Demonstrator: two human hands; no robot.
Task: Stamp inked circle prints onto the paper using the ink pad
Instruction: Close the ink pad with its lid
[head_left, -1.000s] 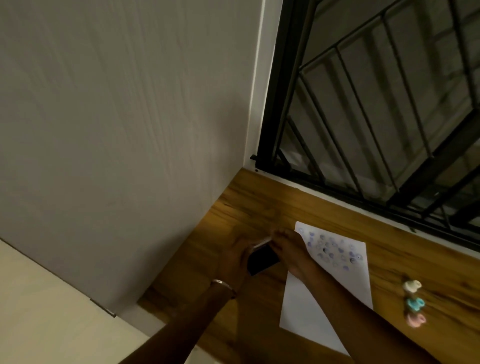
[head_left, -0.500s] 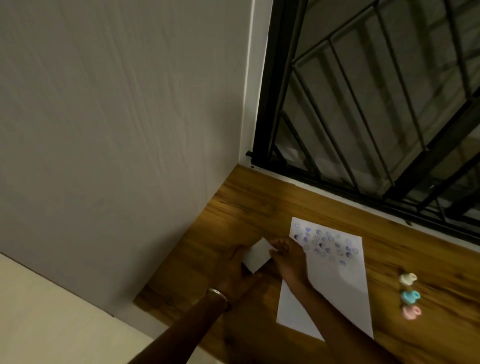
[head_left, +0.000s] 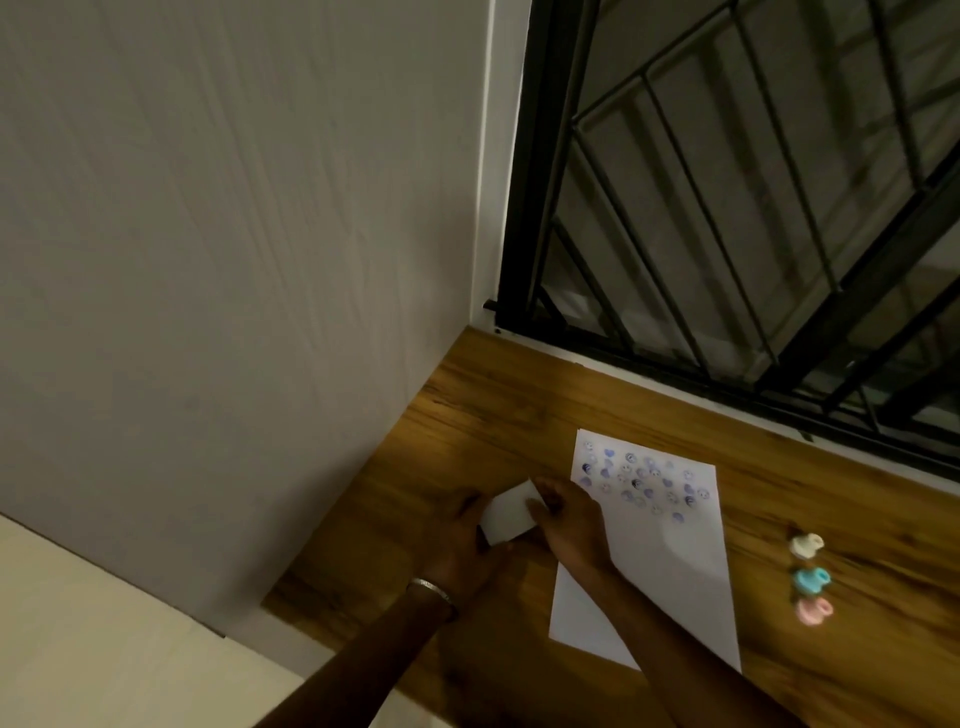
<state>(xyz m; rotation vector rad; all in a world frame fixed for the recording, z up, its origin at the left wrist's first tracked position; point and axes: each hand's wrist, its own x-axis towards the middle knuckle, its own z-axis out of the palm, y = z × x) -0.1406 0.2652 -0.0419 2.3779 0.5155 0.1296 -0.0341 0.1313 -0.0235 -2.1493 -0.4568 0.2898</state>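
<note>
A white sheet of paper (head_left: 670, 551) lies on the wooden desk (head_left: 493, 415), its far half covered with several blue and purple stamped prints. Just left of the sheet, both my hands hold the ink pad (head_left: 509, 512), a small flat case whose white lid faces up. My left hand (head_left: 462, 545) cups it from below and from the left. My right hand (head_left: 569, 525) grips its right edge with thumb and fingers, the forearm lying across the paper's lower left part. Three small stamps sit in a row to the right: white (head_left: 806, 544), blue (head_left: 811, 578) and pink (head_left: 813, 611).
A pale wall (head_left: 234, 260) borders the desk on the left. A window with a black metal grille (head_left: 727, 208) runs along the desk's far edge. My left wrist carries a thin bracelet (head_left: 428, 587).
The pad's dark inside showed a second ago; now only its white lid shows, closed between both hands. The camera view has shifted slightly.
</note>
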